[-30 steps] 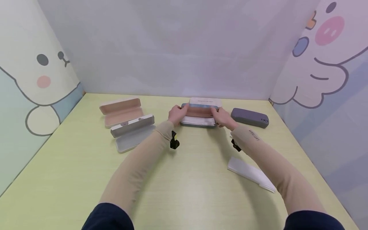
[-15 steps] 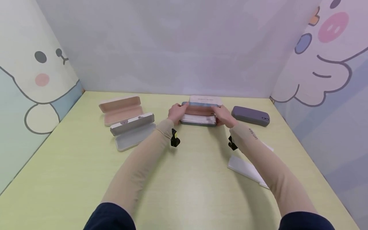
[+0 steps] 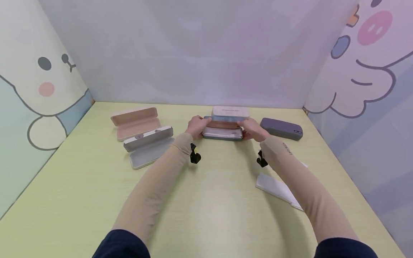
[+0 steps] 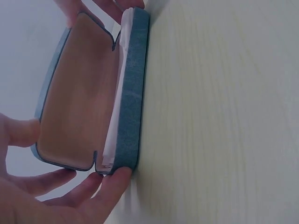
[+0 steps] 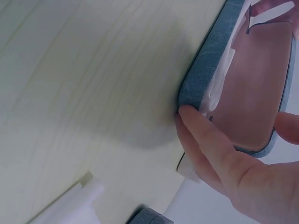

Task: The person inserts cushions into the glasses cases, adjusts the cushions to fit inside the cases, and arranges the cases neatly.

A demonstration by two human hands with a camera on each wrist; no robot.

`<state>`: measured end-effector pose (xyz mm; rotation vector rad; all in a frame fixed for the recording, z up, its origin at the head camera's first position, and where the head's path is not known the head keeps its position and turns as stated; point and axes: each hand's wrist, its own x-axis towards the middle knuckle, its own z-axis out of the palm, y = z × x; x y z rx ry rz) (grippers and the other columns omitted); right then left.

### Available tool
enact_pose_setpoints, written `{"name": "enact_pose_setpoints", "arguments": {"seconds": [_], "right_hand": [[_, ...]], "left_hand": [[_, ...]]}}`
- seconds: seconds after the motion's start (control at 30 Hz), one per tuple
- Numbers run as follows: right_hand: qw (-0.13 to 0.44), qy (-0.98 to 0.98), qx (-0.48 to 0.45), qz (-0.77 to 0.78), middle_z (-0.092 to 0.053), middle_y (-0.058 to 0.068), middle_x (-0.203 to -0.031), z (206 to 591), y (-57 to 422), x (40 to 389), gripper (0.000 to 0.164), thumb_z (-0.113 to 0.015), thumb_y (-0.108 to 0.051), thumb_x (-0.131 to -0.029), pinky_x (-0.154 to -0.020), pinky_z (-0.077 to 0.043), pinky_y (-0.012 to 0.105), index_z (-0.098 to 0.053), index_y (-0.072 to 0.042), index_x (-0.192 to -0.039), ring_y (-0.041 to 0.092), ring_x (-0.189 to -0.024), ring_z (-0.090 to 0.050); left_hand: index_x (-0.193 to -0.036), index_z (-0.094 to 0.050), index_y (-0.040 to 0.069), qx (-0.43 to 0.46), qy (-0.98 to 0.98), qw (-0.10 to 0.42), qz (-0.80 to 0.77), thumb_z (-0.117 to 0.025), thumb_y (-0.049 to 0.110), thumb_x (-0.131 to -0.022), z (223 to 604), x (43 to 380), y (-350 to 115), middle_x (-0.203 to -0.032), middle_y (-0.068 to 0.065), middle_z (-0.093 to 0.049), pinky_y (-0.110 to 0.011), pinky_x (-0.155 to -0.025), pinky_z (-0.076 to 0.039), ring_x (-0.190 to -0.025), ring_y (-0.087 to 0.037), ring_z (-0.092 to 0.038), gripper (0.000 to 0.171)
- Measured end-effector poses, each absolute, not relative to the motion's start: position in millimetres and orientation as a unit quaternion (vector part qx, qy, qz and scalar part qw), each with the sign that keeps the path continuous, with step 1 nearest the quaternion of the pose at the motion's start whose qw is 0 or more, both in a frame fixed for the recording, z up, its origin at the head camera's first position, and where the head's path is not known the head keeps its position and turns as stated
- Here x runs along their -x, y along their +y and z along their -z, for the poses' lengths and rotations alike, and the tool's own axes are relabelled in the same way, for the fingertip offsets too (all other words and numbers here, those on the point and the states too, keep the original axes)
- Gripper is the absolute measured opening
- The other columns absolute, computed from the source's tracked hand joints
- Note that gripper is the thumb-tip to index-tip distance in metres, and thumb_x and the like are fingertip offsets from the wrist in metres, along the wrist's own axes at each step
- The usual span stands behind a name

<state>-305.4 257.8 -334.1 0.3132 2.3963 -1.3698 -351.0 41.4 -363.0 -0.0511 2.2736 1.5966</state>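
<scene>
A teal glasses case (image 4: 133, 88) with brownish-pink lining stands partly open at the table's far middle, its lid raised. Folded white cloth or paper (image 4: 117, 98) lies in its base. My left hand (image 3: 197, 126) holds the left end, thumb at the lid's edge and fingertips against the base. At the other end my right hand (image 3: 254, 129) grips it the same way, its thumb on the lid rim and fingers round the base corner, as the right wrist view shows. Directly behind the case is a white and blue box (image 3: 230, 111) with print on top.
Left of my hands lie two open cases, a pink one (image 3: 138, 129) and a grey one (image 3: 151, 154). A closed dark purple glasses case (image 3: 281, 128) sits to the right. White folded cloth or paper (image 3: 274, 187) lies nearer, partly under my right forearm.
The lid has tipped down slightly, so its lining shows as a narrower band. Both hands keep their hold on the case; the right forearm has shifted a little over the white folded piece.
</scene>
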Motion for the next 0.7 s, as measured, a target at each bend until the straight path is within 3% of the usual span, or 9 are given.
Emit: {"name": "enact_pose_setpoints", "arguments": {"seconds": [0.1, 0.2, 0.3, 0.37, 0.47, 0.57, 0.63, 0.7], "right_hand": [[0.177, 0.851, -0.104, 0.484, -0.031, 0.025, -0.146, 337, 258, 305, 0.055, -0.035, -0.027, -0.102, -0.103, -0.044, 0.049, -0.018, -0.003, -0.149, 0.035, -0.124, -0.046], [0.165, 0.859, -0.09, 0.477, -0.039, 0.024, -0.138, 339, 257, 304, 0.05, -0.034, -0.025, -0.102, -0.092, -0.049, 0.045, -0.025, -0.002, -0.145, 0.029, -0.106, -0.052], [0.155, 0.864, -0.078, 0.472, -0.048, 0.019, -0.106, 341, 257, 303, 0.043, -0.035, -0.023, -0.101, -0.076, -0.048, 0.038, -0.033, 0.002, -0.136, 0.021, -0.078, -0.047], [0.154, 0.863, -0.072, 0.476, -0.044, 0.012, -0.084, 342, 257, 302, 0.039, -0.036, -0.022, -0.101, -0.068, -0.043, 0.036, -0.036, 0.003, -0.131, 0.018, -0.064, -0.038], [0.155, 0.865, -0.063, 0.473, -0.034, 0.003, -0.066, 342, 258, 301, 0.035, -0.037, -0.019, -0.101, -0.061, -0.036, 0.034, -0.038, 0.004, -0.127, 0.014, -0.054, -0.028], [0.15, 0.872, -0.063, 0.462, -0.031, -0.002, -0.062, 343, 258, 299, 0.023, -0.039, -0.018, -0.1, -0.061, -0.035, 0.033, -0.04, -0.001, -0.116, 0.012, -0.051, -0.026], [0.142, 0.883, -0.067, 0.442, -0.029, -0.003, -0.06, 344, 257, 298, 0.014, -0.042, -0.017, -0.098, -0.063, -0.035, 0.032, -0.042, -0.003, -0.097, 0.011, -0.051, -0.025], [0.128, 0.901, -0.072, 0.409, -0.031, -0.002, -0.064, 347, 256, 297, 0.015, -0.045, -0.017, -0.096, -0.064, -0.035, 0.032, -0.039, -0.008, -0.086, 0.012, -0.055, -0.029]], "left_hand": [[-0.138, -0.041, 0.005, 0.013, 0.805, 0.179, -0.566, -0.054, 0.039, -0.094, 362, 349, 40, -0.139, -0.014, -0.047, -0.043, -0.093, -0.052, -0.122, -0.026, -0.052, 0.057], [-0.137, -0.042, 0.003, 0.007, 0.801, 0.177, -0.572, -0.056, 0.035, -0.093, 362, 348, 39, -0.138, -0.015, -0.048, -0.043, -0.093, -0.053, -0.121, -0.027, -0.053, 0.056], [-0.135, -0.042, 0.002, 0.005, 0.801, 0.176, -0.572, -0.057, 0.032, -0.092, 363, 347, 38, -0.136, -0.016, -0.049, -0.043, -0.091, -0.053, -0.118, -0.027, -0.054, 0.054], [-0.134, -0.043, 0.002, 0.005, 0.801, 0.179, -0.571, -0.057, 0.03, -0.092, 364, 347, 38, -0.135, -0.016, -0.05, -0.043, -0.091, -0.054, -0.117, -0.027, -0.055, 0.052], [-0.133, -0.042, 0.0, 0.002, 0.803, 0.183, -0.568, -0.057, 0.027, -0.093, 363, 347, 38, -0.134, -0.017, -0.05, -0.043, -0.091, -0.053, -0.117, -0.028, -0.055, 0.051], [-0.133, -0.041, -0.002, -0.005, 0.804, 0.188, -0.564, -0.057, 0.024, -0.093, 362, 346, 38, -0.134, -0.018, -0.048, -0.043, -0.092, -0.053, -0.118, -0.028, -0.053, 0.05], [-0.133, -0.04, -0.002, -0.011, 0.809, 0.19, -0.556, -0.057, 0.021, -0.093, 361, 344, 37, -0.133, -0.019, -0.048, -0.041, -0.093, -0.052, -0.117, -0.027, -0.053, 0.049], [-0.133, -0.039, -0.003, -0.018, 0.814, 0.19, -0.548, -0.057, 0.018, -0.093, 361, 343, 37, -0.133, -0.019, -0.047, -0.04, -0.093, -0.052, -0.115, -0.027, -0.052, 0.049]]}}
